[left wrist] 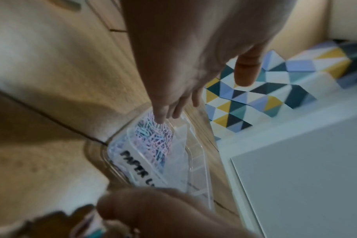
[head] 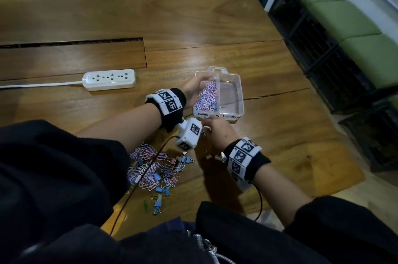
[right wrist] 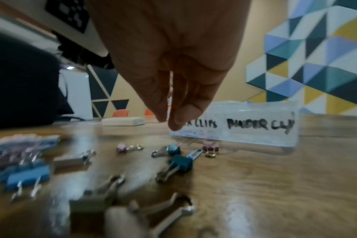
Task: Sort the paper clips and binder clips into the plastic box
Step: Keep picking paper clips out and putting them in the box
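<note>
A clear plastic box [head: 241,91] with two compartments stands on the wooden table; its front reads "PAPER CLIPS" and "BINDER CLIPS" [right wrist: 255,125]. The left compartment holds pink and blue paper clips [head: 207,98]; the right one looks bare. My left hand [head: 195,87] reaches into the left compartment with straight fingers [left wrist: 160,118] touching the paper clips [left wrist: 153,136]. My right hand [head: 215,132] hovers just in front of the box, its fingertips [right wrist: 174,122] pointing down and close together, nothing visible between them. Loose paper clips [head: 148,166] and binder clips [head: 159,190] lie nearer me; several binder clips [right wrist: 181,162] sit under the right hand.
A white power strip [head: 108,79] with its cord lies to the left of the box. A long slot [head: 71,43] cuts the table further back. The table's right edge drops to black crates and green benches [head: 344,18]. A dark cable [head: 137,182] crosses the clip pile.
</note>
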`<state>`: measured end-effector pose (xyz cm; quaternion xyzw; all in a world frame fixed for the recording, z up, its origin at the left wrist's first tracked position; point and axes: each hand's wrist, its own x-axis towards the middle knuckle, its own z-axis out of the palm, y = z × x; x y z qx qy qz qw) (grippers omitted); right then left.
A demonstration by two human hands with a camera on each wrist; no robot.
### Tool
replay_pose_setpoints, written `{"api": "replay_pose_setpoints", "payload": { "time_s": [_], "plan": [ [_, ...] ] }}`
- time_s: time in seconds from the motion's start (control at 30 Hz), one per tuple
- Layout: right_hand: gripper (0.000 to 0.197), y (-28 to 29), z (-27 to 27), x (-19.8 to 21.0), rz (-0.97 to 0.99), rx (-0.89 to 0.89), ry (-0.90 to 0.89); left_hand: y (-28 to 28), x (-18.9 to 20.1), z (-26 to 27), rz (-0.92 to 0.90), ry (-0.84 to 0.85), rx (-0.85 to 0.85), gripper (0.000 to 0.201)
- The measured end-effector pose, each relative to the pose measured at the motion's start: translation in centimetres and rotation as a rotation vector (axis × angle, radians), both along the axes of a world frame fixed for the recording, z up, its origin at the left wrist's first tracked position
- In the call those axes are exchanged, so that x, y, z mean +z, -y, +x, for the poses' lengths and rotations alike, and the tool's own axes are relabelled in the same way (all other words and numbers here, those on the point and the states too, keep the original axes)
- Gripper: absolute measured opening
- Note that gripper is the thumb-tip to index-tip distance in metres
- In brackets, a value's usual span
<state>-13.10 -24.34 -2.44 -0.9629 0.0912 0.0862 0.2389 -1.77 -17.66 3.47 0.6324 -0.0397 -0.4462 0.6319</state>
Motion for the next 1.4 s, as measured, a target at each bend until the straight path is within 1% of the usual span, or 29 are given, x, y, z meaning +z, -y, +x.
{"api": "replay_pose_setpoints", "payload": {
  "time_s": [0.07,0.13,0.2,0.23,0.27,0.33,0.37,0.43,0.5,0.57,0.6,0.67,0.73,0.77,0.83,0.87,0.97,1.0,1.07,1.1,1.13,1.17,1.2,1.27,1.33,1.4],
  "plan": [
    [0.026,-0.4,-0.1,-0.5,-0.112,0.045,-0.043,-0.8,-0.1,-0.2,0.126,0.178,-0.111,0.038],
    [0.024,-0.6,0.0,-0.9,-0.216,0.083,-0.070,-2.5,-0.3,-0.3,0.283,0.378,-0.249,0.033],
    [0.025,-0.9,0.0,-1.2,-0.270,0.105,-0.073,-4.8,-1.1,-0.6,0.441,0.516,-0.412,0.028],
    [0.026,-1.1,0.0,-1.3,-0.279,0.110,-0.076,-6.2,-1.7,-1.0,0.508,0.571,-0.499,0.026],
    [0.026,-1.0,0.0,-1.3,-0.281,0.110,-0.076,-7.2,-2.2,-1.6,0.567,0.589,-0.582,0.025],
    [0.027,-1.1,-0.1,-1.4,-0.275,0.103,-0.081,-9.6,-3.2,-2.9,0.662,0.585,-0.720,0.027],
    [0.026,-1.0,-0.1,-1.3,-0.285,0.104,-0.086,-10.5,-3.7,-3.5,0.710,0.622,-0.788,0.030],
    [0.023,-0.8,-0.1,-1.4,-0.329,0.112,-0.092,-12.2,-4.5,-4.2,0.825,0.761,-0.908,0.041],
    [0.020,-0.6,-0.1,-1.4,-0.342,0.105,-0.107,-13.4,-5.3,-4.9,0.901,0.866,-0.948,0.057],
    [0.018,-0.7,-0.1,-1.3,-0.337,0.088,-0.131,-14.3,-5.8,-5.6,0.912,0.935,-0.946,0.062],
    [0.018,-0.8,-0.2,-1.2,-0.330,0.078,-0.148,-14.6,-6.1,-6.0,0.898,0.963,-0.932,0.059],
    [0.017,-0.9,-0.4,-1.1,-0.319,0.062,-0.181,-15.3,-6.5,-6.4,0.843,0.987,-0.901,0.045],
    [0.013,-0.9,-0.4,-0.8,-0.299,0.038,-0.217,-15.8,-6.8,-6.5,0.795,0.964,-0.859,0.031],
    [0.010,-1.0,-0.3,-0.6,-0.278,0.019,-0.225,-16.0,-6.8,-6.4,0.780,0.949,-0.837,0.027],
    [0.006,-1.1,-0.1,-0.1,-0.197,-0.049,-0.189,-16.4,-6.8,-6.1,0.751,0.927,-0.779,0.023],
    [0.005,-1.2,-0.1,0.2,-0.125,-0.102,-0.151,-16.6,-6.8,-5.9,0.733,0.923,-0.748,0.021],
    [0.012,-2.2,-0.5,0.9,0.156,-0.246,0.004,-17.4,-6.5,-5.3,0.675,0.858,-0.670,0.017],
    [0.012,-2.6,-0.7,1.0,0.273,-0.293,0.053,-17.6,-6.5,-5.0,0.653,0.814,-0.626,0.017],
    [0.023,-3.5,-0.9,1.1,0.561,-0.366,0.085,-18.0,-6.5,-4.5,0.614,0.732,-0.514,0.020],
    [0.026,-3.9,-0.9,1.1,0.706,-0.396,0.064,-18.1,-6.4,-4.4,0.594,0.687,-0.457,0.022],
    [0.022,-4.3,-0.9,1.1,0.838,-0.433,0.032,-18.3,-6.4,-4.3,0.566,0.623,-0.404,0.023],
    [0.020,-4.7,-0.8,1.2,0.963,-0.474,-0.008,-18.5,-6.2,-4.3,0.529,0.537,-0.356,0.024],
    [0.022,-5.2,-0.7,1.1,1.082,-0.515,-0.052,-18.7,-6.1,-4.2,0.482,0.440,-0.318,0.024],
    [0.026,-6.2,-0.4,0.9,1.306,-0.582,-0.135,-19.1,-5.7,-4.0,0.403,0.282,-0.284,0.021],
    [0.025,-7.0,-0.4,0.4,1.463,-0.638,-0.204,-19.3,-5.3,-3.7,0.351,0.181,-0.259,0.013],
    [0.026,-7.6,-0.3,0.2,1.523,-0.640,-0.250,-19.2,-5.1,-3.4,0.282,0.054,-0.198,0.015]
  ]
}}
